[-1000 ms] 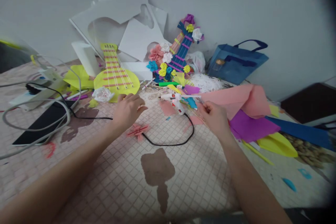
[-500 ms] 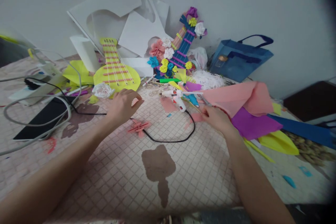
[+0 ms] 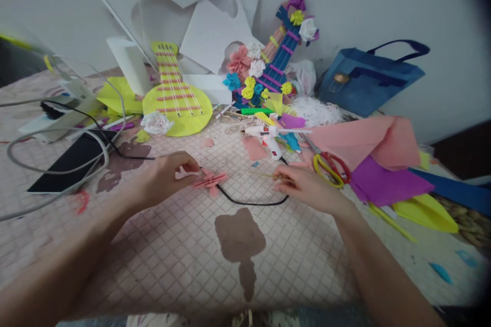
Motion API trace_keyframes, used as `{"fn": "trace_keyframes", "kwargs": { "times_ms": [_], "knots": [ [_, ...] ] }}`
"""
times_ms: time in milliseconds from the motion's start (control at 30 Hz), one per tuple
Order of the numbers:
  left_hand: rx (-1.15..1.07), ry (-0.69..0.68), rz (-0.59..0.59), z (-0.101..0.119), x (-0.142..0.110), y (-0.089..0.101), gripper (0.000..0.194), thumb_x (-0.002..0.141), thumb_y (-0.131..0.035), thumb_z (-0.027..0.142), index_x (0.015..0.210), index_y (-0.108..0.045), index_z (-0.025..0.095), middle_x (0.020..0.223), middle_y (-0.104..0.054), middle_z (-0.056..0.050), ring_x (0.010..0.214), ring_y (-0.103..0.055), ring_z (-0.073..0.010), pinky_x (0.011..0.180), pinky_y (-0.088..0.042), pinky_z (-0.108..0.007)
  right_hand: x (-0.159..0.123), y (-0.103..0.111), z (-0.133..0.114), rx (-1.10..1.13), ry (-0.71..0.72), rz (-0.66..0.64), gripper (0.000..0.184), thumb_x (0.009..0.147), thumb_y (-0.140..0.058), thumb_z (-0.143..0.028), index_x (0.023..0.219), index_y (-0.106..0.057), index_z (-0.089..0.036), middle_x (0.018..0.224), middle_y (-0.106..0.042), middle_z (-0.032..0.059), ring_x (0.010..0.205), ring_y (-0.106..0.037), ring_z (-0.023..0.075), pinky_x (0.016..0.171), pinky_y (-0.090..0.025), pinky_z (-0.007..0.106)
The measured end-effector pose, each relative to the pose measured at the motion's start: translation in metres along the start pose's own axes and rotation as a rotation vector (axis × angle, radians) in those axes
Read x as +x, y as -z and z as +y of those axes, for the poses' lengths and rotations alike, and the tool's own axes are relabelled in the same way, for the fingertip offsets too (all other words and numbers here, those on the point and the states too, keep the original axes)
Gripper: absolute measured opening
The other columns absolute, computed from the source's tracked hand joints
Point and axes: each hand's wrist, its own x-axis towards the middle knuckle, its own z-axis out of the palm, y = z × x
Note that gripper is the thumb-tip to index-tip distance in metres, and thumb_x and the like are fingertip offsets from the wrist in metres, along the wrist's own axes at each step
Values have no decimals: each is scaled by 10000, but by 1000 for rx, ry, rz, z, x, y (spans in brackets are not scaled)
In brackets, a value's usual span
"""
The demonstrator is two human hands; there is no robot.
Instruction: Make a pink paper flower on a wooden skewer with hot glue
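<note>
Left hand (image 3: pixel 169 176), thumb and fingers slightly apart, at left edge of pink paper flower (image 3: pixel 210 179); contact unclear. Right hand (image 3: pixel 299 183) pinches thin stick (image 3: pixel 266 175). Flower lies between hands, over black cord (image 3: pixel 249 204), petals folded, splayed.

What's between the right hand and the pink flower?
Head view: the thin stick the right hand holds, then patterned tablecloth; the black cord curves nearer the viewer.

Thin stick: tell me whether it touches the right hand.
Touching. The head view shows the thin stick pinched in the right hand, one end poking out leftward.
</note>
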Motion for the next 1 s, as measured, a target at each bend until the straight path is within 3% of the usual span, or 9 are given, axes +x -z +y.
{"fn": "trace_keyframes", "kwargs": {
  "times_ms": [133,433,667,833,1000],
  "knots": [
    [-3,-82,-84,8,-3,-2,210,809,-581,383,810,-622,177,798,-653,-21,705,-586,-138,633,-428,-240,0,-2,-7,11,52,-113,86,866,-543,-298,835,-535,-219,706,-573,-30,651,-526,131,568,-317,240],
    [71,-68,-70,3,-7,-10,187,814,-586,353,840,-603,169,846,-637,-44,772,-585,-169,674,-430,-273,3,-9,-10,7,51,4,110,919,-449,-285,839,-494,-224,766,-593,-8,678,-530,138,595,-336,251],
    [-1,-117,-116,3,-7,-6,184,835,-562,364,840,-625,192,837,-656,-20,757,-591,-149,678,-432,-262,-1,-4,-9,35,48,-84,105,882,-519,-296,810,-504,-222,708,-573,-31,647,-519,130,561,-320,238],
    [-171,57,-26,-1,-4,1,207,838,-528,361,850,-640,187,815,-677,-18,716,-605,-138,638,-455,-247,1,-7,-10,59,68,1,138,902,-475,-289,797,-525,-214,694,-567,-21,617,-500,123,556,-325,241],
    [-437,142,-34,-3,0,-2,250,836,-513,387,806,-635,172,781,-683,-20,706,-598,-131,639,-474,-247,8,-15,-20,89,58,220,189,878,-494,-260,699,-460,-210,654,-532,-19,608,-483,126,558,-328,240]
  ]
}}
